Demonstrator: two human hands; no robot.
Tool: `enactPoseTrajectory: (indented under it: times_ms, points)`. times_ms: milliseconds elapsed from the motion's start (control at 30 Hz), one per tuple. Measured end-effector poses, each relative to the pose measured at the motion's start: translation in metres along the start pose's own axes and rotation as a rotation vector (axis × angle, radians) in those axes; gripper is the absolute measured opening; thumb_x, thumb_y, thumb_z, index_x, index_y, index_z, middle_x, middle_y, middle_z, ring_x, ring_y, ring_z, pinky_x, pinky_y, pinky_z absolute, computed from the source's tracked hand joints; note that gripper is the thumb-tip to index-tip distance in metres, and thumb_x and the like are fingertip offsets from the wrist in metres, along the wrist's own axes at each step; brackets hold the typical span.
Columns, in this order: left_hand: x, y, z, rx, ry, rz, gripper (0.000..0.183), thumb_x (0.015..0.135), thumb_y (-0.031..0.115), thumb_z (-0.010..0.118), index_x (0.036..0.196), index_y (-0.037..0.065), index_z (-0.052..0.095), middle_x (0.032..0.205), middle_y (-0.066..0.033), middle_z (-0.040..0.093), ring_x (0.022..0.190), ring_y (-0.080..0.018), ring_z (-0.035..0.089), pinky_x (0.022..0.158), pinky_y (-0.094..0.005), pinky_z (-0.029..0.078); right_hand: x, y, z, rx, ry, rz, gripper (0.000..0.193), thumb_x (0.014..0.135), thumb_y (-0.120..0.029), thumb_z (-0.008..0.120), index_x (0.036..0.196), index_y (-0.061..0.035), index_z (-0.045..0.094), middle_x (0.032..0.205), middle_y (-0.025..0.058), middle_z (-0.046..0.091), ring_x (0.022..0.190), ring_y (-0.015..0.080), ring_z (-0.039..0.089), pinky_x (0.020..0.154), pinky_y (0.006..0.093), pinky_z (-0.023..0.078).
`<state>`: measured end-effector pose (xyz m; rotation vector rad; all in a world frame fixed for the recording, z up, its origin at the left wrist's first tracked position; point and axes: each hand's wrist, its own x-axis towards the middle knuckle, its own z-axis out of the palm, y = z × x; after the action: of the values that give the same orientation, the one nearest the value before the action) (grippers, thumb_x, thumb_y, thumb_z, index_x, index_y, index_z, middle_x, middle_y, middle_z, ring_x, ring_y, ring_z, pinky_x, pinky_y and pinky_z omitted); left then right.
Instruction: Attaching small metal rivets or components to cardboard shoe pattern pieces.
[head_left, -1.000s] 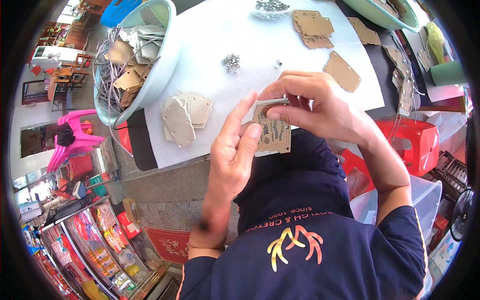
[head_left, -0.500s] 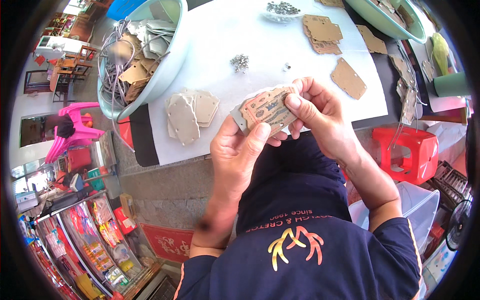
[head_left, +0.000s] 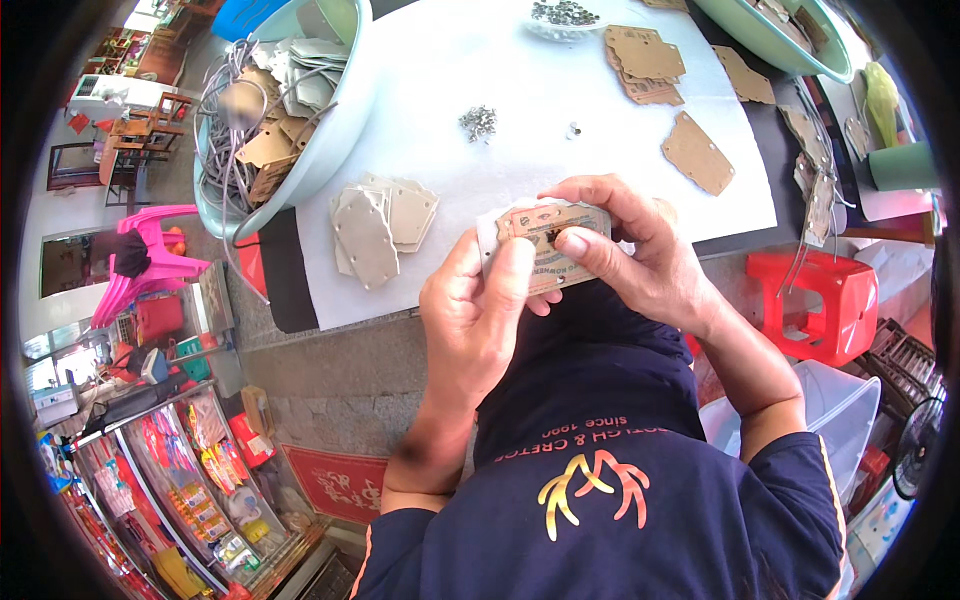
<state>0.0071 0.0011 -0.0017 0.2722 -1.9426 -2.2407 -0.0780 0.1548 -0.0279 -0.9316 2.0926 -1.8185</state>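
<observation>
Above the table's near edge, both hands hold a printed brown cardboard plate [head_left: 530,222] against a grey backing plate. My left hand [head_left: 472,310] grips its left end, thumb on the printed face and fingers behind. My right hand [head_left: 645,255] grips the right side, its thumb pressed near the middle of the face beside a small dark spot; whether a small part sits under the thumb I cannot tell. Left of the hands lies a pile of grey plates [head_left: 380,225]. Small metal pieces [head_left: 479,122] lie heaped farther back, with a few loose metal pieces [head_left: 573,131] to their right.
A light-blue basin [head_left: 345,135] of plates and grey cords stands at the left. Brown plates [head_left: 643,65], a single brown plate [head_left: 698,153] and a clear bowl of metal pieces [head_left: 565,30] lie farther back. Another basin [head_left: 800,62] is far right; a red stool [head_left: 815,310] stands below.
The held plates have shifted slightly right and turned more level. My right thumb has moved left to the middle of the printed face, and the right fingers now curl over the top edge.
</observation>
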Motion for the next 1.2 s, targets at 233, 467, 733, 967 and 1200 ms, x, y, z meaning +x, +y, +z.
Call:
enactPoseTrajectory:
  times_ms: [233, 467, 733, 967, 1200]
  points:
    - [0.001, -0.004, -0.003, 0.006, -0.046, 0.060, 0.043, 0.106, 0.025, 0.030, 0.115, -0.007, 0.056, 0.089, -0.0117, 0.066, 0.069, -0.0125, 0.062, 0.058, -0.0230, 0.049, -0.006, -0.002, 0.011, 0.282, 0.054, 0.097, 0.030, 0.097, -0.019, 0.057, 0.121, 0.0003, 0.057, 0.098, 0.0099, 0.067, 0.091, 0.0137, 0.063, 0.081, 0.0277, 0.050]
    - [0.003, -0.003, 0.002, -0.125, -0.044, 0.013, 0.045, 0.106, 0.028, 0.027, 0.117, -0.007, 0.054, 0.092, -0.0134, 0.066, 0.073, -0.0146, 0.064, 0.057, -0.0237, 0.050, -0.007, -0.005, 0.014, 0.244, 0.149, 0.017, 0.029, 0.097, -0.016, 0.056, 0.122, -0.0003, 0.057, 0.101, 0.0099, 0.067, 0.091, 0.0136, 0.063, 0.080, 0.0277, 0.051]
    - [0.004, -0.005, 0.006, -0.152, -0.017, -0.017, 0.045, 0.106, 0.029, 0.028, 0.115, -0.006, 0.054, 0.092, -0.0137, 0.066, 0.074, -0.0152, 0.064, 0.056, -0.0237, 0.051, -0.005, 0.002, 0.016, -0.097, 0.225, -0.141, 0.028, 0.093, -0.011, 0.059, 0.120, -0.0016, 0.059, 0.090, 0.0117, 0.067, 0.076, 0.0179, 0.065, 0.069, 0.0284, 0.051]
    - [0.004, -0.006, 0.011, -0.149, 0.000, 0.033, 0.045, 0.106, 0.029, 0.027, 0.115, -0.006, 0.054, 0.091, -0.0134, 0.066, 0.073, -0.0150, 0.064, 0.056, -0.0237, 0.051, -0.007, 0.000, 0.020, 0.104, 0.271, 0.024, 0.026, 0.096, -0.013, 0.056, 0.118, -0.0016, 0.060, 0.085, 0.0093, 0.066, 0.075, 0.0144, 0.063, 0.067, 0.0267, 0.050]
    - [0.005, -0.006, 0.009, -0.185, -0.025, 0.032, 0.046, 0.105, 0.030, 0.028, 0.114, -0.007, 0.053, 0.092, -0.0155, 0.066, 0.073, -0.0168, 0.064, 0.053, -0.0241, 0.050, -0.005, -0.005, 0.015, 0.037, 0.236, -0.070, 0.024, 0.096, -0.011, 0.054, 0.117, -0.0010, 0.060, 0.089, 0.0087, 0.066, 0.076, 0.0123, 0.063, 0.068, 0.0260, 0.050]
